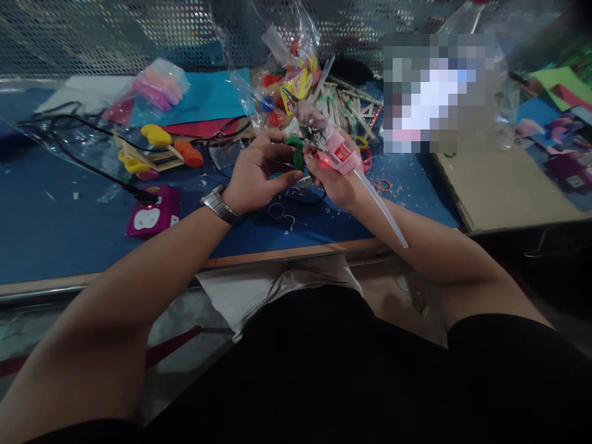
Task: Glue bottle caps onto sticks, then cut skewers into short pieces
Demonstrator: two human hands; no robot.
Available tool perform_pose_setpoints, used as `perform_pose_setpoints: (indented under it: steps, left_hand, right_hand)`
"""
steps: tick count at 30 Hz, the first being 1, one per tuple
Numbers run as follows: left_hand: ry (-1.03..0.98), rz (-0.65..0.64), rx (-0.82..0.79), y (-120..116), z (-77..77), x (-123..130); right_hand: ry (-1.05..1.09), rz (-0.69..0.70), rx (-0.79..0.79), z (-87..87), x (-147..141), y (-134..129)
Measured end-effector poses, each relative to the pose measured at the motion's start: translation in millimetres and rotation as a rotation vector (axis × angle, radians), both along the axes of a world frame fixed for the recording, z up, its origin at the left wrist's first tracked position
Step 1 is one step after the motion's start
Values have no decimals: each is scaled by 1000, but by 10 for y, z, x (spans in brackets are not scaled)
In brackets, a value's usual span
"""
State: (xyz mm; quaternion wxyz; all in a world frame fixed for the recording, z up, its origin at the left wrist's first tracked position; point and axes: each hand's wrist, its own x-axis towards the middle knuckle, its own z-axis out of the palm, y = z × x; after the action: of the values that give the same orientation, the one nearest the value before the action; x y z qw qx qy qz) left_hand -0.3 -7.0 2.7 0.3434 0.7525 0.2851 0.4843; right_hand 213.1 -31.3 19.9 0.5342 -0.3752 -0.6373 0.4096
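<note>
In my right hand [337, 179] is a pink hot glue gun [345, 154], its small red light lit. A white glue stick [383, 213] sticks out of its back end and lies over my forearm. The gun's front part looks greyish and dirty, pointing away from me to the upper left. My left hand [259, 169], with a metal watch on the wrist, holds a green ring-shaped piece [296, 153] between thumb and fingers. This green piece sits close beside my right fingers; whether they touch it I cannot tell.
A purple power adapter [155, 213] with a black cable stands at left. Behind it lies a stick frame with yellow and orange caps [157, 154]. Wooden sticks [346, 108], bags of caps and coloured paper [208, 92] line the back. Cardboard [509, 185] lies at right.
</note>
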Motion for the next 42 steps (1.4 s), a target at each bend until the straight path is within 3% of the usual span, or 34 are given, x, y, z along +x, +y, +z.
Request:
perform_pose_setpoints:
  steps: [6, 12, 17, 24, 29, 42]
  left_hand:
    - [-92, -51, -47, 48, -24, -9]
    - [-305, -228, -406, 25, 8, 15]
    - [-325, -264, -546, 23, 40, -2]
    - [-261, -315, -580, 22, 1, 18]
    - [-245, -338, -594, -27, -2, 43]
    - [-200, -306, -524, -51, 35, 57]
  right_hand:
    - [13, -43, 81, -52, 27, 73]
    - [83, -106, 129, -106, 37, 195]
    - [104, -128, 193, -126, 54, 202]
    - [6, -1, 91, -3, 54, 34]
    - [96, 67, 196, 2, 44, 18]
    - [20, 12, 211, 54, 43, -11]
